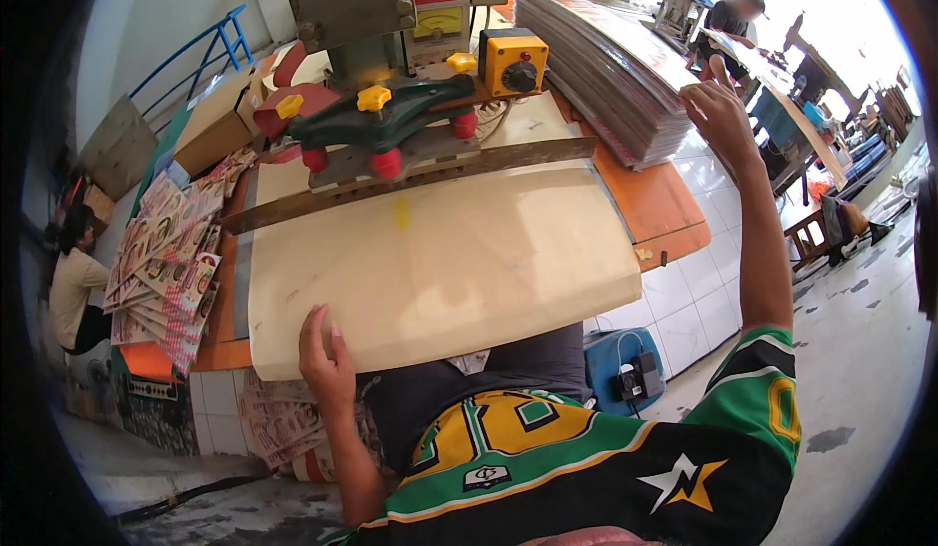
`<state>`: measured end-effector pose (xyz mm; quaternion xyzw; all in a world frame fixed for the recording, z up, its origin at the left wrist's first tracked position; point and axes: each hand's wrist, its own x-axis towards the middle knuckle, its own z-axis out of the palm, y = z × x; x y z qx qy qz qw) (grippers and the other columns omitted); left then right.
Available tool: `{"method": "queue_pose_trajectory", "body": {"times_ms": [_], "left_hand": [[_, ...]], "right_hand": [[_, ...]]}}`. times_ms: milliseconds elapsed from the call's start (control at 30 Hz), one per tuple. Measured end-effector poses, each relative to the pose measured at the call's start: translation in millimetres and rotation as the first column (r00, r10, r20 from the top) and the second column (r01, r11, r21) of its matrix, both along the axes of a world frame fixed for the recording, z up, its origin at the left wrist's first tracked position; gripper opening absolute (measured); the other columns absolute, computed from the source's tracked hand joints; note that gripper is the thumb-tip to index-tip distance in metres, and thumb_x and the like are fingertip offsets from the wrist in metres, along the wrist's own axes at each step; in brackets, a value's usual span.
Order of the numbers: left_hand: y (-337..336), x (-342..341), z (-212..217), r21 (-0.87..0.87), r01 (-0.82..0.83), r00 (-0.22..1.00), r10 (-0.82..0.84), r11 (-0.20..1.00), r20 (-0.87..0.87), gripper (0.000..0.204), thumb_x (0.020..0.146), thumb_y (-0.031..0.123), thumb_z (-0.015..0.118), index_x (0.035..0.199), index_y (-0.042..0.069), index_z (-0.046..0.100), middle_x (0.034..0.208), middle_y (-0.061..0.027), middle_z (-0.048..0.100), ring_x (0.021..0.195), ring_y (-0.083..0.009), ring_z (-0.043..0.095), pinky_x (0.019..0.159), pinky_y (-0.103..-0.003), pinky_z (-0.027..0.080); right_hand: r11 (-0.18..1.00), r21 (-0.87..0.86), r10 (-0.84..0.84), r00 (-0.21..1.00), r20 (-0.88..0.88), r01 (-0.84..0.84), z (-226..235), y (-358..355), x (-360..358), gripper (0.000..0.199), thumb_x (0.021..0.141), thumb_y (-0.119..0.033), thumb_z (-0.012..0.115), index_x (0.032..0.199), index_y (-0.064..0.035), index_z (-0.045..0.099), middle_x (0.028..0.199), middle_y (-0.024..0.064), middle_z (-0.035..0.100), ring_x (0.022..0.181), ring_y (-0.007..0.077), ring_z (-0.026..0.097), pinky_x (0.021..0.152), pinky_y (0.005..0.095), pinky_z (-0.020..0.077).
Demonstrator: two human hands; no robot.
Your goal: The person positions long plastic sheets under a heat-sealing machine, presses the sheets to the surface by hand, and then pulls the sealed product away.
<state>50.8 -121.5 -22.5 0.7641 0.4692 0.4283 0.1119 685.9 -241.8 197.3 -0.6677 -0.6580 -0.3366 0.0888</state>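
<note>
Seated worker at an orange table (668, 216), a broad cream sheet (459, 263) spread in front; its near edge reaches past the tabletop and over the lap, its far side lies along a long metal bar (283, 211). Small yellow mark (403, 216) on the sheet, close to the bar. Left hand (329, 365) at the sheet's near edge, left of centre: fingers extended, thumb a little apart, laid over the sheet rather than closed round it; pressure cannot be told. Right hand (721, 116) raised well away from the sheet, by the near right corner of a tall stack of film-covered sheets (611, 82); fingers loosely bent, part open, and whether they touch or pinch anything there cannot be told. Above the bar, a dark green clamp piece (391, 126) with yellow star knobs and red feet; right of it, a yellow control box (513, 63) with a black dial. Left side of table: loose pile of printed sheets (171, 268), fanned and overlapping, open cardboard box (220, 124) beyond. Blue container (620, 365) below the table, right of the lap. Two other people seated farther off, one each side
</note>
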Motion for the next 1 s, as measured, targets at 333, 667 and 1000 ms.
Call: {"method": "queue_pose_trajectory", "body": {"times_ms": [333,667,1000], "left_hand": [[1,-1,-4,-0.011,-0.003,1.000,0.004,1.000,0.018,0.032,0.101,0.007,0.057,0.131,0.001,0.065,0.134,-0.0193,0.066,0.128,-0.0371,0.061,0.109,-0.045,0.047],[2,0,-5,0.051,0.008,1.000,-0.007,0.999,-0.008,0.031,0.101,0.004,0.056,0.130,0.000,0.066,0.133,-0.0186,0.067,0.127,-0.0359,0.062,0.107,-0.045,0.049],[4,2,-6,0.075,0.007,1.000,-0.006,0.997,-0.017,0.029,0.101,0.003,0.056,0.128,0.000,0.067,0.130,-0.0183,0.069,0.125,-0.0364,0.064,0.106,-0.045,0.050]], "right_hand": [[0.989,0.143,-0.056,0.992,0.116,0.039,-5,16,5,0.015,0.087,-0.009,0.070,0.102,-0.0097,0.068,0.093,0.0085,0.070,0.091,0.0276,0.069,0.085,0.0422,0.0539],[0.942,0.336,-0.036,0.996,0.081,0.007,21,17,-31,0.008,0.093,-0.010,0.068,0.101,-0.0091,0.067,0.088,0.0084,0.066,0.086,0.0279,0.066,0.081,0.0426,0.0531],[0.964,0.230,-0.069,0.963,-0.261,0.131,-17,-58,-72,0.015,0.095,-0.017,0.072,0.105,-0.0057,0.071,0.104,0.0087,0.072,0.099,0.0275,0.067,0.090,0.0409,0.0515]]}}
